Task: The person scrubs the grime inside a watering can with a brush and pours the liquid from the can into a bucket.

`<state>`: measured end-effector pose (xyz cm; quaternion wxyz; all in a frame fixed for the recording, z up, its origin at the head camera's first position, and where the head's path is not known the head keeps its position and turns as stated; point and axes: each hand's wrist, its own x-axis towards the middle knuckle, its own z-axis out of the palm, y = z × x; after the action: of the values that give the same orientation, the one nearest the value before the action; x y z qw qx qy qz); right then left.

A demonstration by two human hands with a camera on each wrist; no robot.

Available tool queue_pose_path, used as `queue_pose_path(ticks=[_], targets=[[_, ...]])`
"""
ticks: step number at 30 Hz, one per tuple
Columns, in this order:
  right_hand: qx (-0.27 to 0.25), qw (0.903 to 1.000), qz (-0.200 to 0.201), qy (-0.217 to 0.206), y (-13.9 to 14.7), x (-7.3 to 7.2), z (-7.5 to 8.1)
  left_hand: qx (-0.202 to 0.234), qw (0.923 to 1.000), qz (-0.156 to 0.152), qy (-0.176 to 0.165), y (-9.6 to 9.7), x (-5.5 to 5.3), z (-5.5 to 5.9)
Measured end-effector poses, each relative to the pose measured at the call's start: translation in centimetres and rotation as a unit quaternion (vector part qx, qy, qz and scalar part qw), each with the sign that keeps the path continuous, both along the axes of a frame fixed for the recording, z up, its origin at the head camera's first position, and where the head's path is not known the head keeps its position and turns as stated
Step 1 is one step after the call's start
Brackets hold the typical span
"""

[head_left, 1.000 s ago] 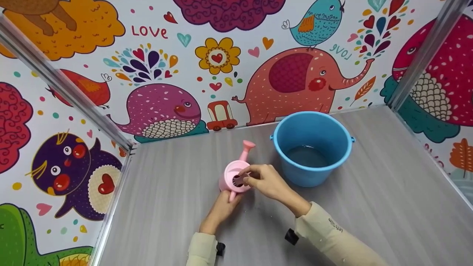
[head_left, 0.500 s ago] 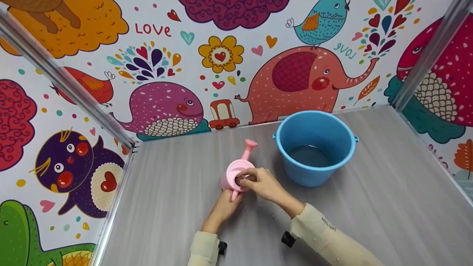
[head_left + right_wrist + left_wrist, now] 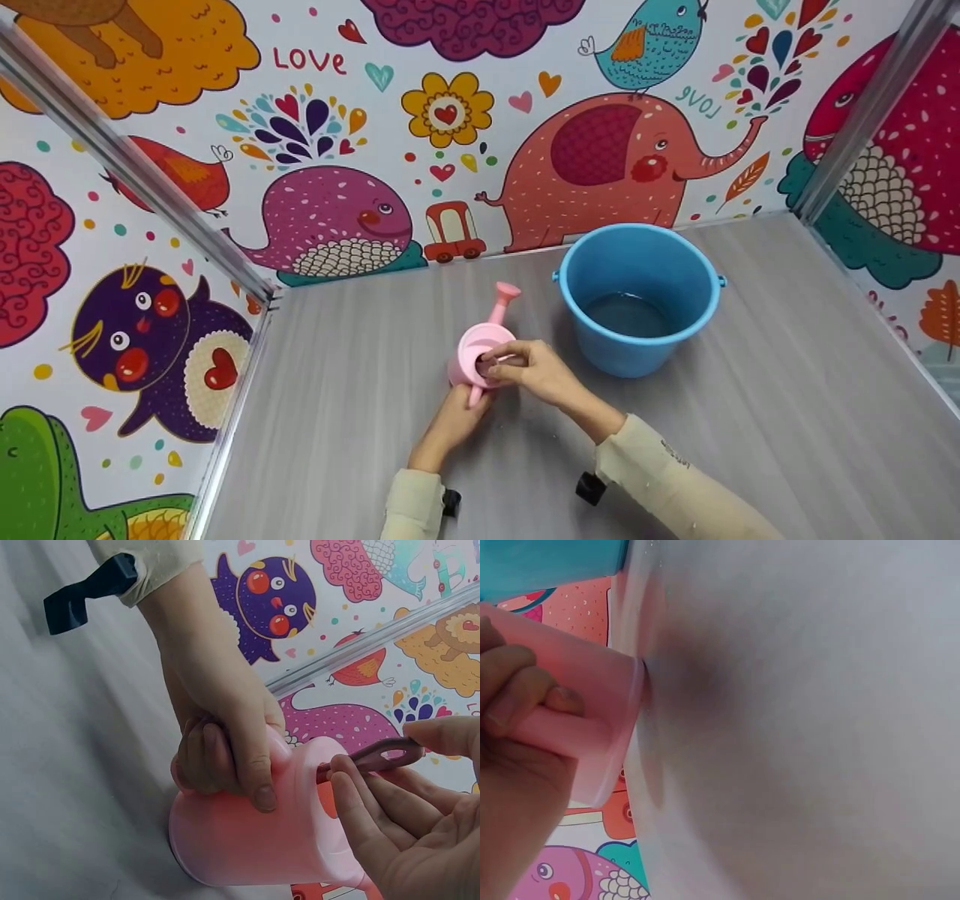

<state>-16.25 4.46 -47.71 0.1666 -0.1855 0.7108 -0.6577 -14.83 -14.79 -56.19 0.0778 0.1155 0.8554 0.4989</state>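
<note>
My left hand [image 3: 452,420] is wrapped round the handle of a pink watering can [image 3: 463,358], fingers curled, thumb lying forward along the top. The can is at the counter [image 3: 352,390], to the left of a blue bucket [image 3: 626,360] and apart from it, its spout [image 3: 498,309] and flared rose [image 3: 508,289] pointing towards the back wall. With my right hand [image 3: 546,373] I pinch a mauve tool [image 3: 367,760] by its slotted end, thumb and fingers drawn close on it, its other end inside the can's top opening. That end is hidden from me, so I can't tell its shape. The bucket stands upright near the wall, below the printed elephant [image 3: 592,187]; a printed whale [image 3: 337,214] is further left. I wear cream sleeves [image 3: 664,469].
</note>
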Motion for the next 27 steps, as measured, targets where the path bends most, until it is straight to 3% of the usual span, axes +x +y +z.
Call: queue_pose_path(ticks=[7, 14, 27], targets=[[-0.053, 0.9982, 0.009, -0.028, 0.8, 0.3, 0.7, -0.007, 1.0, 0.0, 0.003, 0.0, -0.2, -0.1], [-0.048, 0.9984, -0.001, -0.029, 1.2, 0.5, 0.7, -0.02, 0.9995, -0.003, 0.023, -0.2, -0.2, -0.3], [-0.08, 0.994, -0.023, -0.071, 0.3, 0.4, -0.1, -0.009, 0.9996, -0.01, 0.026, 0.2, -0.3, -0.1]])
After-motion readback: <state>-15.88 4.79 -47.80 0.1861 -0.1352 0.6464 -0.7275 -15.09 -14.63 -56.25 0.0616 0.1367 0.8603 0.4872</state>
